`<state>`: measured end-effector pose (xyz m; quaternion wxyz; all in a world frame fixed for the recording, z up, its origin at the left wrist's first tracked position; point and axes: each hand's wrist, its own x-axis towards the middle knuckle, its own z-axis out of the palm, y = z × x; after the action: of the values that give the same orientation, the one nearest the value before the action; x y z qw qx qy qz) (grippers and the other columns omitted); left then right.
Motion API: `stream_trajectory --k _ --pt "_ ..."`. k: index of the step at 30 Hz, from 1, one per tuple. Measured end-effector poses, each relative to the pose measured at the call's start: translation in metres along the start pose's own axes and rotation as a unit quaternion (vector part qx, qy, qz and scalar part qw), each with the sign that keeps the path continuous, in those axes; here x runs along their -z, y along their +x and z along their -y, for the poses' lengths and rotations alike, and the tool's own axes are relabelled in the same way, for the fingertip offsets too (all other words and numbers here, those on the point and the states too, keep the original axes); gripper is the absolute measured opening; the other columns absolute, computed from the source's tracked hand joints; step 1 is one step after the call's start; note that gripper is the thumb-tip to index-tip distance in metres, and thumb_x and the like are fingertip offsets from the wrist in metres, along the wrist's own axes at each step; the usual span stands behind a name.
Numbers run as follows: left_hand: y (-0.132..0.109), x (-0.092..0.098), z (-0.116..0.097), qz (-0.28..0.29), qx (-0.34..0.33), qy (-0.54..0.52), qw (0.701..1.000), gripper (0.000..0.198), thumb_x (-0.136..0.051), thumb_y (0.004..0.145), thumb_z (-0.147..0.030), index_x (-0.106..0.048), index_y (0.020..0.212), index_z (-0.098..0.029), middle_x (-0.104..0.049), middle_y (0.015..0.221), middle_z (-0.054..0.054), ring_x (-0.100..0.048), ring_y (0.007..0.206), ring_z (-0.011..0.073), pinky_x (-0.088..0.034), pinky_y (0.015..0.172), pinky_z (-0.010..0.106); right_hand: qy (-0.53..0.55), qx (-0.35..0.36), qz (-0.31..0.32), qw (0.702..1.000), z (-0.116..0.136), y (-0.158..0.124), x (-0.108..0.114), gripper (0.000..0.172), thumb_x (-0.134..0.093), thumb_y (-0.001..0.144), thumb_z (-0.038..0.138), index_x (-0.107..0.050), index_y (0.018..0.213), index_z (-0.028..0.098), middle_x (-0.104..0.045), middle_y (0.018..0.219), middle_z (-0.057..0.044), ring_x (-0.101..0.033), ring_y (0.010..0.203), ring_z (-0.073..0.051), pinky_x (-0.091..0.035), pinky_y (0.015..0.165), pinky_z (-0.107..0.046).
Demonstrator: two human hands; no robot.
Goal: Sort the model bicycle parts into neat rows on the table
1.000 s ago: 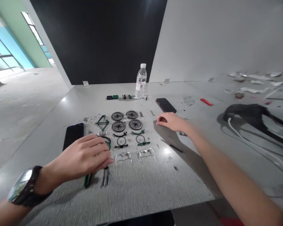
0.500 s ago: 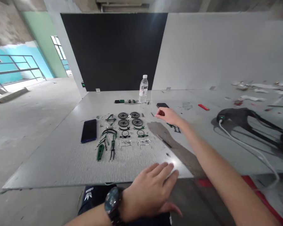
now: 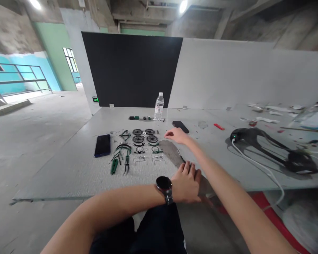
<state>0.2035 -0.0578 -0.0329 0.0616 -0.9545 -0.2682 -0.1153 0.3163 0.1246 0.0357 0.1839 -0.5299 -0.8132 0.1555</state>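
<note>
My right hand (image 3: 178, 135) hovers over the table just right of four small black spoked wheels (image 3: 152, 139). Its thumb and fingertips are pinched together; whatever they hold is too small to make out. My left hand (image 3: 187, 182), with a black watch (image 3: 164, 183) on the wrist, lies at the table's front edge, fingers stretched out and slightly apart. Beyond its fingertips shows part of a thin dark rod (image 3: 182, 158). Left of both hands lie model bicycle parts: a green frame (image 3: 125, 135), a fork (image 3: 127, 164), a green elongated piece (image 3: 114, 166) and clear plastic pieces (image 3: 159, 159).
A blue-edged phone (image 3: 102, 145) lies left of the parts, and a dark phone (image 3: 180, 126) behind my right hand. A water bottle (image 3: 159, 107) stands at the back. To the right are a red object (image 3: 218, 126) and a black headset-like device (image 3: 265, 144) with a white cable.
My right hand has moved left and nearer, toward the wheels. My left hand has shifted right and forward onto the table edge. The view has tilted up; the dark phone is less covered.
</note>
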Motion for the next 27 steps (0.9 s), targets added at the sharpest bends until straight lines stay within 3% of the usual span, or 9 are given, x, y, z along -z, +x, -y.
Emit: stream_trajectory --k 5,12,17,22,27 --pt "0.000 -0.009 0.001 -0.033 -0.027 0.035 0.998 0.099 -0.055 0.090 -0.069 -0.039 0.152 0.006 -0.036 0.157 0.035 -0.035 0.147 0.0468 -0.033 0.117 0.055 0.003 0.019 0.035 0.999 -0.007 0.024 -0.022 0.013 -0.070 0.081 0.032 -0.079 0.081 0.023 -0.079 0.085 -0.007 -0.071 0.080 -0.024 -0.052 0.078 -0.035" --pt "0.003 -0.014 -0.002 -0.075 -0.028 0.062 0.995 0.077 -0.047 0.097 -0.061 -0.057 0.143 0.000 -0.049 0.149 0.033 -0.044 0.142 0.0476 -0.041 0.112 0.063 0.002 0.009 -0.012 1.000 -0.019 0.014 -0.032 0.024 -0.064 0.087 0.038 -0.079 0.092 0.021 -0.078 0.095 -0.010 -0.069 0.085 -0.025 -0.051 0.082 -0.039" --pt "0.002 -0.006 -0.003 -0.063 -0.025 0.072 0.995 0.060 -0.044 0.099 -0.054 -0.067 0.135 -0.012 -0.061 0.144 0.019 -0.046 0.142 0.0428 -0.043 0.114 0.058 -0.003 0.016 -0.018 1.000 -0.015 0.009 -0.035 0.023 -0.062 0.090 0.036 -0.080 0.097 0.022 -0.078 0.100 -0.009 -0.069 0.089 -0.025 -0.051 0.085 -0.039" --pt "0.003 0.002 -0.007 -0.061 -0.007 0.064 0.996 0.051 -0.043 0.101 -0.045 -0.071 0.131 -0.014 -0.061 0.143 0.020 -0.048 0.141 0.0399 -0.043 0.116 0.054 -0.033 0.034 -0.014 0.999 -0.012 0.006 -0.034 0.028 -0.057 0.094 0.036 -0.081 0.104 0.024 -0.076 0.108 -0.010 -0.068 0.092 -0.026 -0.050 0.085 -0.040" --pt "0.001 0.005 -0.010 -0.048 0.000 0.052 0.997 0.064 -0.049 0.096 -0.052 -0.064 0.137 -0.005 -0.056 0.147 0.024 -0.046 0.143 0.0409 -0.044 0.116 0.050 -0.034 0.020 -0.017 0.999 -0.012 0.001 -0.028 0.033 -0.060 0.090 0.030 -0.078 0.117 0.023 -0.077 0.107 -0.012 -0.069 0.092 -0.026 -0.050 0.086 -0.039"
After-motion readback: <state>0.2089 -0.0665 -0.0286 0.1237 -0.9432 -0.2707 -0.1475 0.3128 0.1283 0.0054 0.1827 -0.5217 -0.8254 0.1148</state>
